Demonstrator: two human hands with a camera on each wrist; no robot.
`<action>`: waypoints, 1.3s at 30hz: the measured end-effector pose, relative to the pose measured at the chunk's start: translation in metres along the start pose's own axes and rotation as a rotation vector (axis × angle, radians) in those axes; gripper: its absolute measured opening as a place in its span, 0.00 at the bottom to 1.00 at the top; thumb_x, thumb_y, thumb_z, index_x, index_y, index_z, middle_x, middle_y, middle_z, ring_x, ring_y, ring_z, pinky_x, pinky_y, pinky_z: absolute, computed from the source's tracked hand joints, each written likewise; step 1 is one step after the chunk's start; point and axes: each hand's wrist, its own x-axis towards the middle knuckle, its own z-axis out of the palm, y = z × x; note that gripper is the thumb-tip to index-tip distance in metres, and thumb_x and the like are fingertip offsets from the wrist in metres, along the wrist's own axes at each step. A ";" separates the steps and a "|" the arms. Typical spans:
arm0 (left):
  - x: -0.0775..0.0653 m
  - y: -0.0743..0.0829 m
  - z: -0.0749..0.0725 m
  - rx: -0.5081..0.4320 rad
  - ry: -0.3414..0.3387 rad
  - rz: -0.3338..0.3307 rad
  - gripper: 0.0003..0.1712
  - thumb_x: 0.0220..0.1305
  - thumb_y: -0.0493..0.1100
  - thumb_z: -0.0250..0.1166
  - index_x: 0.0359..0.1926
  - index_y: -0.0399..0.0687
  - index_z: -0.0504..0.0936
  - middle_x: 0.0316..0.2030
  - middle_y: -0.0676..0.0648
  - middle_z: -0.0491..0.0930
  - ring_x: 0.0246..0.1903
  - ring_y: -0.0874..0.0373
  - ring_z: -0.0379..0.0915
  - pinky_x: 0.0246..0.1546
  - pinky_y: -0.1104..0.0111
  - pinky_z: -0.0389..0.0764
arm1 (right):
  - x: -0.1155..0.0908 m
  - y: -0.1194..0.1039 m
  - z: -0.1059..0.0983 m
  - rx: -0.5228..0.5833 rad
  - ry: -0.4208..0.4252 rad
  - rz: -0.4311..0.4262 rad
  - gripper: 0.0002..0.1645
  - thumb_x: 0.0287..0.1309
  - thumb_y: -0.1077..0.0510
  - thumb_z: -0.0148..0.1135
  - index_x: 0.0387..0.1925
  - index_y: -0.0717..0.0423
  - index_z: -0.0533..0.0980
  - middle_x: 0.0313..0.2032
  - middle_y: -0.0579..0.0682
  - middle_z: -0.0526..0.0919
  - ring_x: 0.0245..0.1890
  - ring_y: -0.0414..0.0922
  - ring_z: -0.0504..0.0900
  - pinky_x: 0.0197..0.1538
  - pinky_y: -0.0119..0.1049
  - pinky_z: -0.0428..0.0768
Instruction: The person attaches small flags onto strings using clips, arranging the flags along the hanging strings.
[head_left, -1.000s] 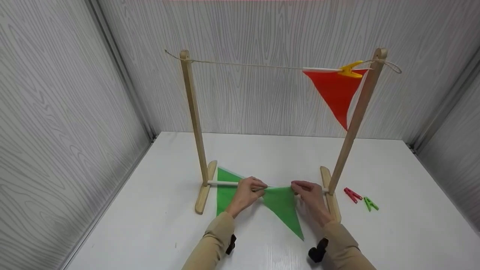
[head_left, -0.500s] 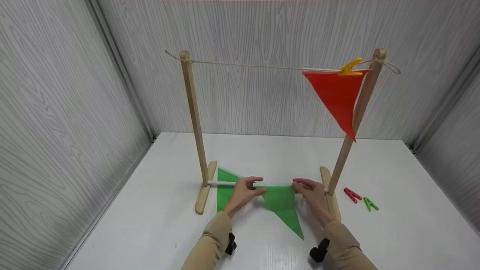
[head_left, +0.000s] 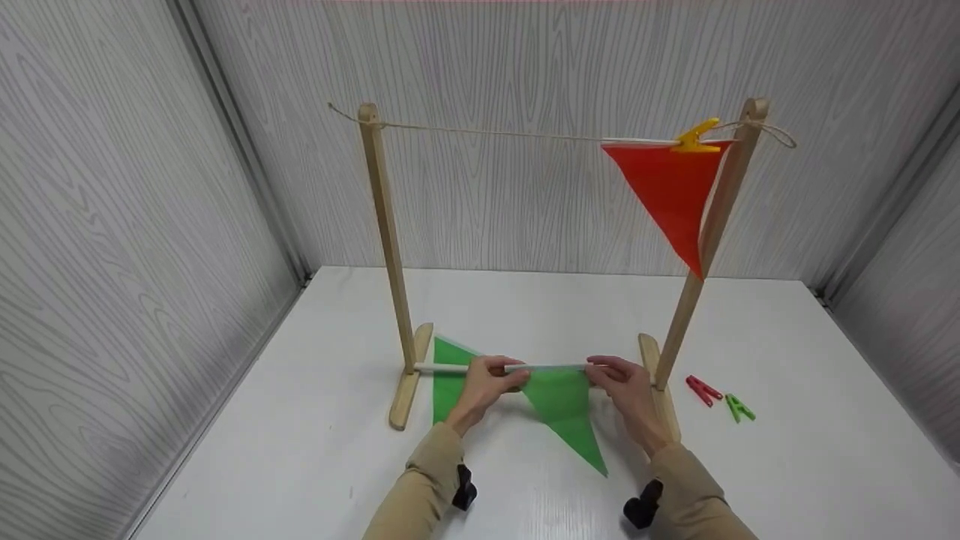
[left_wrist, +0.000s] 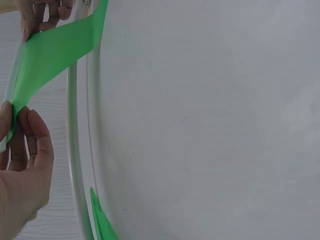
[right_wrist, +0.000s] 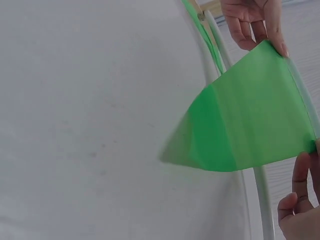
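Between my two hands a green triangular pennant flag [head_left: 562, 409] hangs by its white-edged top, tip pointing down toward the tabletop. My left hand [head_left: 480, 386] pinches its left corner with thumb and fingers. At the opposite corner, my right hand [head_left: 624, 386] pinches the white edge. The right wrist view shows the cloth [right_wrist: 250, 110] stretched between both hands, above the table surface. A second green pennant [head_left: 448, 386] lies under the stand's white crossbar [head_left: 442, 367], partly hidden by my left hand. Overhead, a red pennant [head_left: 670, 195] hangs from the string, held by a yellow clothespin [head_left: 694, 139].
A string [head_left: 487, 132] runs between the left wooden post [head_left: 388, 240] and the right wooden post [head_left: 709, 240]. Right of the stand, a red clothespin [head_left: 703, 391] and a green clothespin [head_left: 739, 408] lie on the white table [head_left: 810, 465]. Grey wood-grain panels surround it.
My left fingers opened from the pennant's edge, then pinched its corner again. The pennant's top edge rose slightly. The red pennant swung a little, and its tip shifted right.
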 end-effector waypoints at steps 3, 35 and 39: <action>-0.001 0.001 0.000 0.002 0.022 0.003 0.15 0.64 0.35 0.69 0.48 0.28 0.84 0.36 0.41 0.89 0.32 0.64 0.84 0.44 0.64 0.88 | -0.003 -0.001 -0.003 0.006 0.004 -0.002 0.23 0.68 0.57 0.63 0.60 0.63 0.77 0.50 0.53 0.88 0.43 0.33 0.85 0.54 0.36 0.79; 0.002 0.000 -0.005 0.022 0.159 0.050 0.14 0.65 0.39 0.70 0.47 0.32 0.86 0.36 0.42 0.89 0.32 0.65 0.83 0.42 0.68 0.87 | -0.032 0.030 -0.108 0.197 0.598 -0.051 0.13 0.64 0.58 0.67 0.49 0.53 0.80 0.33 0.28 0.83 0.33 0.28 0.80 0.33 0.18 0.76; 0.001 -0.001 -0.004 0.020 0.153 0.058 0.14 0.65 0.39 0.70 0.47 0.32 0.86 0.36 0.42 0.89 0.32 0.65 0.83 0.42 0.67 0.88 | -0.036 0.033 -0.121 0.181 0.648 0.014 0.13 0.64 0.57 0.67 0.49 0.51 0.79 0.33 0.28 0.81 0.35 0.27 0.79 0.35 0.16 0.75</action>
